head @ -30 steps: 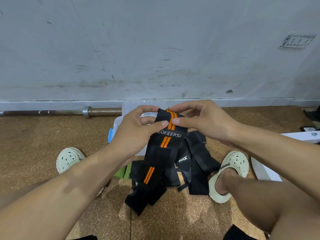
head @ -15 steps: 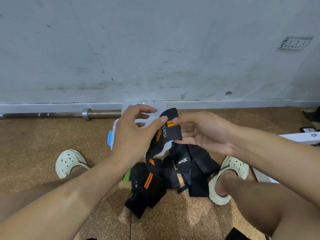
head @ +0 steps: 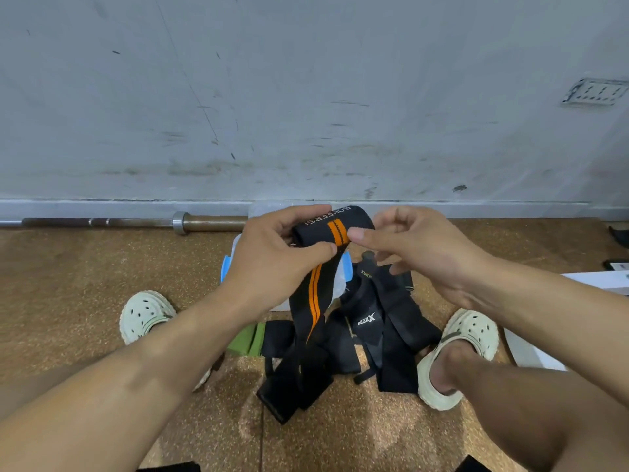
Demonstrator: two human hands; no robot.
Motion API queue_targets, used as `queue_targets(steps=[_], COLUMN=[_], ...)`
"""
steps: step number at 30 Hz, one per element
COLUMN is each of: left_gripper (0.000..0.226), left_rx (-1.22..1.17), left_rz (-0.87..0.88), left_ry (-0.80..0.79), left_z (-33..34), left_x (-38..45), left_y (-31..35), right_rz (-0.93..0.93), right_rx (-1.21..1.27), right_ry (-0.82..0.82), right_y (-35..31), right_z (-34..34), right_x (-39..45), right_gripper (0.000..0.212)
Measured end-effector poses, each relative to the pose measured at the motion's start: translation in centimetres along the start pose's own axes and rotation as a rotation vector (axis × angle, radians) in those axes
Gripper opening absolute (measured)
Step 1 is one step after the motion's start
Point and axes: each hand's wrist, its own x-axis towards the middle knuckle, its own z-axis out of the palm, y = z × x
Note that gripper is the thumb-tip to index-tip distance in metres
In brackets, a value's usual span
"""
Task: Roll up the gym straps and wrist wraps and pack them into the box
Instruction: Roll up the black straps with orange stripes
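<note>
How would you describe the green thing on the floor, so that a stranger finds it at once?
Start at the barbell along the wall and come down to the pile of black straps between the two pale shoes. The green piece lies on the floor at the pile's left edge, partly hidden behind the left forearm. It is the only green item; everything beside it is black or black with orange.

Speckled brown floor [head: 68,284], black straps [head: 391,338], barbell [head: 136,222], possibly plastic box [head: 235,247]

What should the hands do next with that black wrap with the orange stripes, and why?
Probably keep rolling: the left hand pinches the started roll of the black orange-striped wrist wrap, the right hand touches its top, and a long tail hangs unrolled to the brown floor.
</note>
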Motion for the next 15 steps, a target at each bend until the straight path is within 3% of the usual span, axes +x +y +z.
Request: queue_targets(steps=[2,6,13,15], left_gripper=[0.047,0.039,0.021,0.02], left_rx=[0.003,-0.121,-0.3,-0.354], left_rz=[-0.003,-0.043,-0.119,-0.139], left_ry=[-0.071,-0.227,-0.227,-0.202], left_z=[-0.6,-0.9,0.4,0.9], left_x=[0.4,0.5,0.6,0.5], left_y=[0.1,0.5,-0.4,-0.6], right_rz=[-0.114,-0.321,-0.343,-0.324], right_rx=[-0.039,-0.069,-0.076,-0.022], right_ry=[-0.037,-0.2,-0.047,0.063], right_y=[0.0,0.3,0.9,1.3], right_z=[-0.6,-1.3,-0.8,-0.1], right_x=[0.1,0.3,0.0,-0.1], right_gripper=[0.062,0.056,0.057,0.048])
